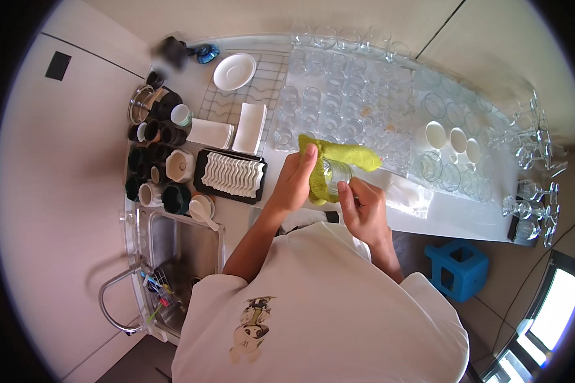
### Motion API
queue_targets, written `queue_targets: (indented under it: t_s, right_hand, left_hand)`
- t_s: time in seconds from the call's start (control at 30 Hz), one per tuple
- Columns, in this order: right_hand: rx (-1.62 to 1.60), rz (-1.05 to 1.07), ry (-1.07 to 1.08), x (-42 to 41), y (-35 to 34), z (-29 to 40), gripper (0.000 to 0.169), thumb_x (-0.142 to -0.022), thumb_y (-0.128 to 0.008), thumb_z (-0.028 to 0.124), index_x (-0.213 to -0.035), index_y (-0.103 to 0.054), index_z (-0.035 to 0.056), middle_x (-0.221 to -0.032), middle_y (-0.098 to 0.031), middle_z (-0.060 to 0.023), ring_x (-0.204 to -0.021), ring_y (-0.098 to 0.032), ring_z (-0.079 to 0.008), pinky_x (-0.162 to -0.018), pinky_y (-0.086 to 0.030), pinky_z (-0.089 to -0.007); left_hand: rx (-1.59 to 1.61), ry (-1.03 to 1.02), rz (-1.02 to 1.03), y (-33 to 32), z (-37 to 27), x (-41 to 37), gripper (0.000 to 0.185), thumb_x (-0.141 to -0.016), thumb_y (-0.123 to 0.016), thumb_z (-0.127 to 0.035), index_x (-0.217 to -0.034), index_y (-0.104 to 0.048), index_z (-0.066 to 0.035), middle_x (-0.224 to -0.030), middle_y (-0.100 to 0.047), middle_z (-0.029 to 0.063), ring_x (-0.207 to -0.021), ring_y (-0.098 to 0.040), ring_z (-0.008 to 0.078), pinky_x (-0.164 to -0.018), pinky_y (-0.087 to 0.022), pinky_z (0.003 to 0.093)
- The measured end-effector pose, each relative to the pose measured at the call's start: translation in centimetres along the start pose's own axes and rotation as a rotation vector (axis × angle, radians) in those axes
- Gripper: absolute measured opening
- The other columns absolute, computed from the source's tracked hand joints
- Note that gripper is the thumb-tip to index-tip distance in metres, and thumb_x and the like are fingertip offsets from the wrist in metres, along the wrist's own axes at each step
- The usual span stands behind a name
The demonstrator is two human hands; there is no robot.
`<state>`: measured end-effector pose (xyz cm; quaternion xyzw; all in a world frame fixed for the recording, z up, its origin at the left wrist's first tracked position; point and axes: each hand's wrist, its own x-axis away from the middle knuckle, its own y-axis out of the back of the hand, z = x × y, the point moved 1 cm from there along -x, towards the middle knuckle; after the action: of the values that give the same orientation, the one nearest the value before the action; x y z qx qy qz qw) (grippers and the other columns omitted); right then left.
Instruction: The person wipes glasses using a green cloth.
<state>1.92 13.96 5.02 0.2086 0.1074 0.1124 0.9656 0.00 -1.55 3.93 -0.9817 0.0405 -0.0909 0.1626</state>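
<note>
A yellow-green cloth (347, 155) is wrapped partly around a clear glass vessel (334, 173) in front of my chest. My left hand (298, 181) holds the cloth against the vessel's left side, thumb pointing up. On the right, my right hand (364, 206) grips the vessel near its lower right, fingers curled; the part under the fingers is hidden. Rows of clear drinking glasses (334, 119) stand on the counter just beyond both hands. Several white mugs (434, 136) are grouped among glasses farther right.
A stainless sink (187, 239) with a curved faucet (106, 292) lies at the left. A black tray of wavy white dishes (232, 176), white rectangular plates (250, 128) and dark cups (175, 198) sit left of my hands. Stemware (532, 208) edges the counter's right end; a blue stool (460, 270) stands below.
</note>
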Motion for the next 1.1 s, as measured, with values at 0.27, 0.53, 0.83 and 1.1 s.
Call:
queue_targets:
  t_s: [0.27, 0.53, 0.83, 1.1]
  right_hand:
    - [0.159, -0.077, 0.236, -1.8, 1.0, -0.9, 0.025, -0.078, -0.066, 0.005, -0.063, -0.046, 0.0012, -0.059, -0.046, -0.0095, -0.041, -0.044, -0.0244, -0.039, -0.034, -0.034]
    - [0.238, -0.045, 0.372, -2.1, 1.7, -2.3, 0.027, -0.072, -0.069, 0.002, -0.062, -0.044, 0.0026, -0.063, -0.045, -0.0073, -0.047, -0.047, -0.0218, -0.04, -0.036, -0.0328]
    - [0.204, -0.03, 0.491, -2.4, 1.5, -2.7, 0.021, -0.068, -0.069, 0.0, -0.064, -0.049, 0.0011, -0.073, -0.05, -0.0096, -0.063, -0.054, -0.0267, -0.054, -0.044, -0.0343]
    - [0.114, 0.206, 0.577, -2.6, 2.1, -1.0, 0.016, -0.067, -0.062, -0.001, -0.059, -0.048, 0.0006, -0.068, -0.041, -0.0104, -0.063, -0.045, -0.0263, -0.062, -0.038, -0.0346]
  left_hand:
    - [0.403, -0.185, -0.363, 1.3, 7.4, 3.0, 0.032, -0.091, -0.048, -0.024, -0.108, -0.052, 0.003, -0.101, -0.057, 0.0069, -0.092, -0.055, 0.0128, -0.081, -0.042, 0.0273]
    - [0.061, -0.208, -0.214, 1.4, 4.8, 4.5, 0.036, -0.082, -0.054, -0.01, -0.115, -0.049, 0.001, -0.106, -0.057, 0.0089, -0.098, -0.054, 0.0181, -0.085, -0.042, 0.0332]
    - [0.039, 0.017, 0.141, 0.1, 3.4, 4.2, 0.045, -0.073, -0.067, -0.008, -0.113, -0.049, -0.002, -0.101, -0.056, 0.0058, -0.094, -0.053, 0.0131, -0.082, -0.043, 0.0308]
    - [0.38, 0.261, 0.442, 0.5, 2.5, 4.7, 0.072, -0.062, -0.06, -0.003, -0.13, -0.034, -0.003, -0.111, -0.05, 0.0046, -0.104, -0.049, 0.0145, -0.091, -0.04, 0.0315]
